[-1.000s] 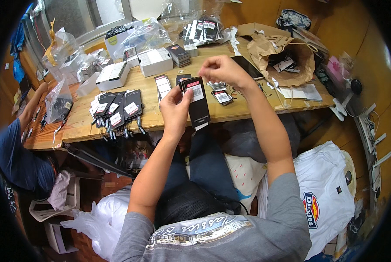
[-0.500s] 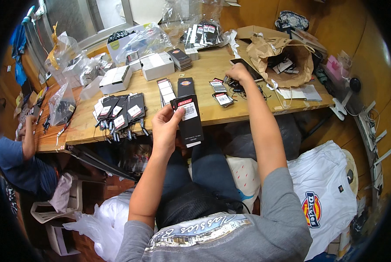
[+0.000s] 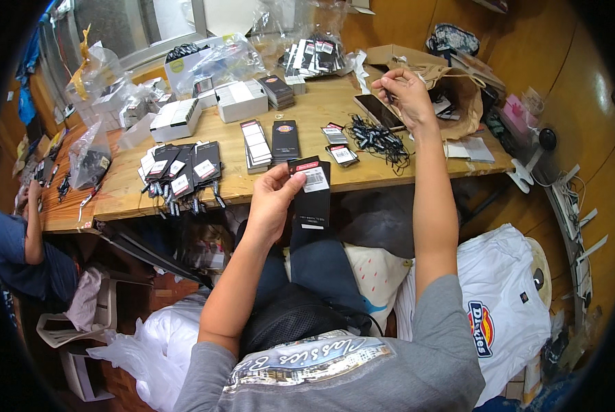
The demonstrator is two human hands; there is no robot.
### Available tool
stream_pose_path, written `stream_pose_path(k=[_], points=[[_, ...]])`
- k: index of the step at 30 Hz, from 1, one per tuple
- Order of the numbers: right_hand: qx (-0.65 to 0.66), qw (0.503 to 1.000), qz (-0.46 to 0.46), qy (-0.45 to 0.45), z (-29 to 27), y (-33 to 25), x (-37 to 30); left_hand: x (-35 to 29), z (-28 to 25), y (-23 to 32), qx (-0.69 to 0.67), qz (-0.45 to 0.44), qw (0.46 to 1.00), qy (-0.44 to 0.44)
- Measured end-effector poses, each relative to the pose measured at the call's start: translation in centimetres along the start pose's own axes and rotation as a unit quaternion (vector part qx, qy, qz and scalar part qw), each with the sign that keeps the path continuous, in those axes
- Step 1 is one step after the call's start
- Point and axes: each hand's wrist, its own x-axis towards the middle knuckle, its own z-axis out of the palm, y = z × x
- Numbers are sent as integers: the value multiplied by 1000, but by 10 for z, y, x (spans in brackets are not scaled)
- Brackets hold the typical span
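Observation:
My left hand (image 3: pixel 272 200) pinches black hang tags (image 3: pixel 313 206) with a white barcode sticker, just off the table's front edge. My right hand (image 3: pixel 409 99) is raised over the phone (image 3: pixel 376 110), thumb and fingers pressed together on a small black piece that looks like a tag cord. Below it lies a tangled heap of black tag cords (image 3: pixel 375 139). Beside the heap sit two small stacks of barcode labels (image 3: pixel 340 154). Nearer my left hand stand a white-faced tag stack (image 3: pixel 256 143) and a black tag stack (image 3: pixel 285 139). Farther left, corded tags (image 3: pixel 184 168) lie piled.
White boxes of cards (image 3: pixel 242 101) and a dark card stack (image 3: pixel 277 90) stand at the back. An open brown paper bag (image 3: pixel 469 113) is at the right. A co-worker (image 3: pixel 36 240) sits at far left. A white T-shirt (image 3: pixel 503 302) hangs beside me.
My right hand has lifted from the cord heap and turned, uncovering the cords and phone, with a small dark piece between its fingers. The left hand still holds its tags.

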Motion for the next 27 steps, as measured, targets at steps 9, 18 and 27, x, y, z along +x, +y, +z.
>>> stream_pose_path(k=[9, 18, 27], points=[[-117, 916, 111, -367, 78, -28, -78, -2, 14, 17, 119, -86, 984, -101], [-110, 901, 228, -351, 76, 11, -141, -57, -69, 21, 172, -40, 983, 46], [-104, 989, 100, -32, 54, 51, -159, -84, -79, 3, 133, -51, 985, 98]])
